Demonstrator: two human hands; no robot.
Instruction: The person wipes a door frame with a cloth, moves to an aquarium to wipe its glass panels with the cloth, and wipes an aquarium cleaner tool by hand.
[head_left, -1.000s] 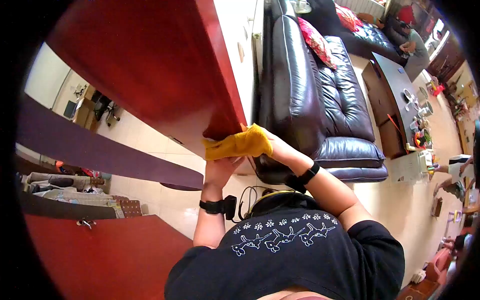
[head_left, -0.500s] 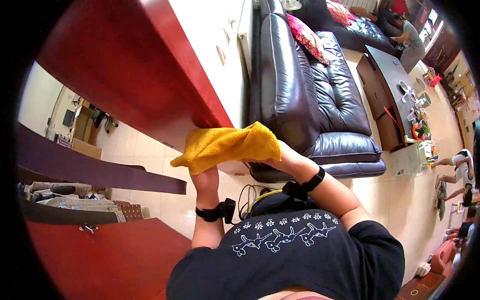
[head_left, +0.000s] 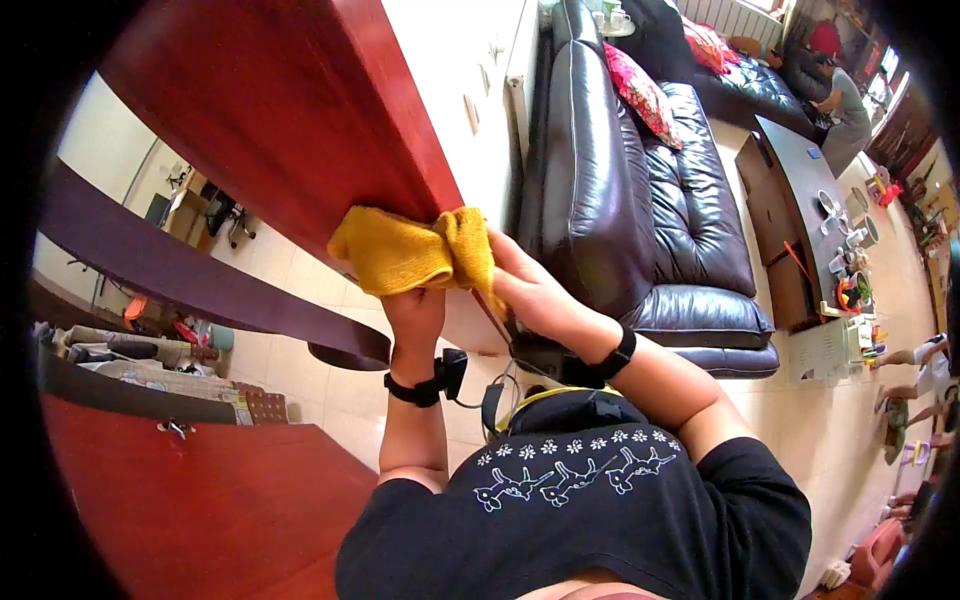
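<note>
A yellow cloth [head_left: 395, 252] is bunched against the lower end and edge of a red wooden panel [head_left: 290, 110]. My left hand [head_left: 413, 308] holds the cloth from below; the cloth covers most of its fingers. At the cloth's right end, my right hand [head_left: 530, 290] is closed on it beside the panel's edge, its fingertips partly hidden. Both wrists wear black straps.
A dark leather sofa [head_left: 600, 190] stands right of the panel, with a low dark table [head_left: 800, 200] beyond. A curved purple-brown board [head_left: 220, 275] and another red panel [head_left: 200, 500] lie left. A person [head_left: 848, 115] stands at upper right; other people are at far right.
The cloth was spread between both hands half a second ago; it is now bunched higher against the panel. My right hand has moved left and up, closer to my left. The view has shifted slightly.
</note>
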